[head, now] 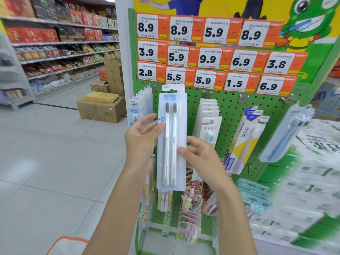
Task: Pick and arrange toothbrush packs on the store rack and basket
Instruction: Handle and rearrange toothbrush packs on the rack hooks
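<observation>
I hold a white two-brush toothbrush pack [172, 115] upright in front of the green pegboard rack [231, 107]. My left hand [142, 137] pinches its left edge with thumb and fingers. My right hand [199, 155] grips its right edge lower down, thumb on the front. The pack's top hang hole sits near an upper hook. More of the same packs [139, 107] hang on the hook to its left. An orange-rimmed basket [68, 244] shows at the bottom left.
White single-brush packs [209, 118], a yellow-and-white pack [244, 140] and a clear blue-brush pack [290, 133] hang to the right. Children's brush packs [189, 208] fill lower hooks. Cardboard boxes [101, 109] stand on the floor at the left. Printed bags [303, 181] are stacked at the right.
</observation>
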The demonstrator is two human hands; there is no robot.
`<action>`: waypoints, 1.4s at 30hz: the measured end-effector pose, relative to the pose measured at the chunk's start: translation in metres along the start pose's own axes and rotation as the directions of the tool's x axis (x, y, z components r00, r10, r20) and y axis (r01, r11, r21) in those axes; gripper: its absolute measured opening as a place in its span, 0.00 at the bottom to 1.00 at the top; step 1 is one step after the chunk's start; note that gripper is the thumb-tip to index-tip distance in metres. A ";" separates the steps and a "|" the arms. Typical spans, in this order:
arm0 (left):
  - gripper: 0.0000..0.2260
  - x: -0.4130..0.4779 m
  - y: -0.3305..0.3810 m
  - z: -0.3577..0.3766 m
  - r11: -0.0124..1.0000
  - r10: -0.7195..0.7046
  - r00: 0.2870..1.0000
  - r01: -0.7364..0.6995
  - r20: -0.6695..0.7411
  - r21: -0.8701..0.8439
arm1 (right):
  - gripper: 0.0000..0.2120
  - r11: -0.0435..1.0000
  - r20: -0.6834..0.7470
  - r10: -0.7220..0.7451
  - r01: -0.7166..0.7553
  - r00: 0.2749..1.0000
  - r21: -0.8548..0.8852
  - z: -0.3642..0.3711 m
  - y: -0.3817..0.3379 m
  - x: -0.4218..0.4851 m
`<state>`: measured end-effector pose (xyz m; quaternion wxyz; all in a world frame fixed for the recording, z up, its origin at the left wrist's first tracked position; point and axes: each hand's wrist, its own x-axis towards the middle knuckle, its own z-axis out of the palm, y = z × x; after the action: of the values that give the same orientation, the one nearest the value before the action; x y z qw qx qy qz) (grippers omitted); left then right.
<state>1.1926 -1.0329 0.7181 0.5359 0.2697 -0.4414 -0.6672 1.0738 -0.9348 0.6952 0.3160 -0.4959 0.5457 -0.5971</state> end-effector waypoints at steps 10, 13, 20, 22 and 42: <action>0.21 -0.012 0.010 0.003 0.860 0.097 0.971 -0.191 0.217 0.474 | 0.16 0.983 -0.044 -0.160 0.156 0.986 -0.095 0.017 -0.014 -0.003; 0.14 -0.018 0.017 0.010 0.922 0.061 0.975 -0.137 0.214 0.362 | 0.16 0.976 0.020 -0.178 0.179 0.984 -0.127 0.025 -0.013 -0.001; 0.12 -0.008 0.021 0.004 0.985 -0.045 0.998 0.037 0.041 0.170 | 0.15 0.996 0.028 0.073 -0.075 0.997 0.056 0.030 0.003 0.002; 0.12 -0.005 0.019 0.003 0.985 -0.075 0.997 0.071 0.021 0.156 | 0.11 0.993 0.030 0.077 -0.080 0.997 0.086 0.030 0.005 0.003; 0.11 0.003 0.018 -0.002 0.975 -0.180 0.972 0.156 0.150 0.161 | 0.13 0.991 0.041 0.132 -0.132 0.990 -0.019 0.015 -0.006 0.013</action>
<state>1.2025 -1.0370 0.7332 0.4177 0.2894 -0.5079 -0.6956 1.0847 -0.9511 0.7025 0.3621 -0.4736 0.5754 -0.5599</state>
